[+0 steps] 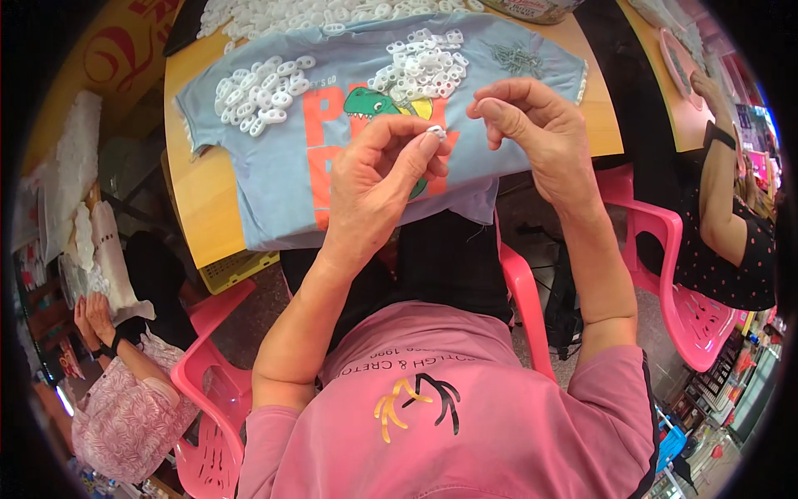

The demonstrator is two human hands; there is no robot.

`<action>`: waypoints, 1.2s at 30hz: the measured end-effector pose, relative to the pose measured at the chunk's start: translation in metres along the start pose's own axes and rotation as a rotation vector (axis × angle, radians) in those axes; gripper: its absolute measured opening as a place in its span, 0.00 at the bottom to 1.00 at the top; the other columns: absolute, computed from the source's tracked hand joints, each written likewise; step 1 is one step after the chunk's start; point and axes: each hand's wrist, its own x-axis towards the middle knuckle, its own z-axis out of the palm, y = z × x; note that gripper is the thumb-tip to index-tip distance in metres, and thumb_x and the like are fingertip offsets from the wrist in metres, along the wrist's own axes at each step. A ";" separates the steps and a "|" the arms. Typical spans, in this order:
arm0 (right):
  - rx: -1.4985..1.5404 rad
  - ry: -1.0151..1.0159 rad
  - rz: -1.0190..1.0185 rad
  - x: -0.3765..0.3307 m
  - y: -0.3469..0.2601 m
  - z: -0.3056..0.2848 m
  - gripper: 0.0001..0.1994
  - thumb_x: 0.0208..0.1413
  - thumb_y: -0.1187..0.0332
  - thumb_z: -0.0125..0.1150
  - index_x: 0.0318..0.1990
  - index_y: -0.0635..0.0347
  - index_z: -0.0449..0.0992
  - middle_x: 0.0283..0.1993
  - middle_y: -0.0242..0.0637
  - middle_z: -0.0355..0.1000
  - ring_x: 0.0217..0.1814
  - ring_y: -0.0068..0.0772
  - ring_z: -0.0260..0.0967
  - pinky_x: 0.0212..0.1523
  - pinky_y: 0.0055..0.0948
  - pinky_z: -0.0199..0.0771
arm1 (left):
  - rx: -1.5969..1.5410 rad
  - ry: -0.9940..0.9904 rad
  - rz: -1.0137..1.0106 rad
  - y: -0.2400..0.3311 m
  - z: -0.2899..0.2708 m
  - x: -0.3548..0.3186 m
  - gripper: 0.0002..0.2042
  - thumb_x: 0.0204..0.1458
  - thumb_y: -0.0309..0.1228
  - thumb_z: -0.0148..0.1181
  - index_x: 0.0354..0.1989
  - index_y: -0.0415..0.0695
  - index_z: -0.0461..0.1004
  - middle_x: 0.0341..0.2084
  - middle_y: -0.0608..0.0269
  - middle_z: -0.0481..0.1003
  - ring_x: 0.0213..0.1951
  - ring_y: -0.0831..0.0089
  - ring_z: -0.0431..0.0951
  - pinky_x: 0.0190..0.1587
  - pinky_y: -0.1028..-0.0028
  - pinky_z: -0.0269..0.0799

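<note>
The person wears a pink shirt [515, 424] with short sleeves [611, 378] that leave the forearms bare. Black edging [646, 416] runs down its right side. On the front sits a branching print [395, 407], gold on the left and black on the right, with a curved line of small dark lettering [391, 358] on its far side. Black cloth [445, 258] covers the lap.
</note>
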 end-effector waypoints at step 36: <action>-0.006 0.139 -0.057 -0.011 0.019 0.061 0.08 0.61 0.68 0.60 0.40 0.64 0.73 0.32 0.26 0.71 0.31 0.13 0.63 0.32 0.16 0.66 | -0.037 0.088 0.099 -0.007 -0.003 0.001 0.06 0.60 0.26 0.56 0.36 0.35 0.71 0.27 0.62 0.78 0.27 0.81 0.77 0.30 0.82 0.73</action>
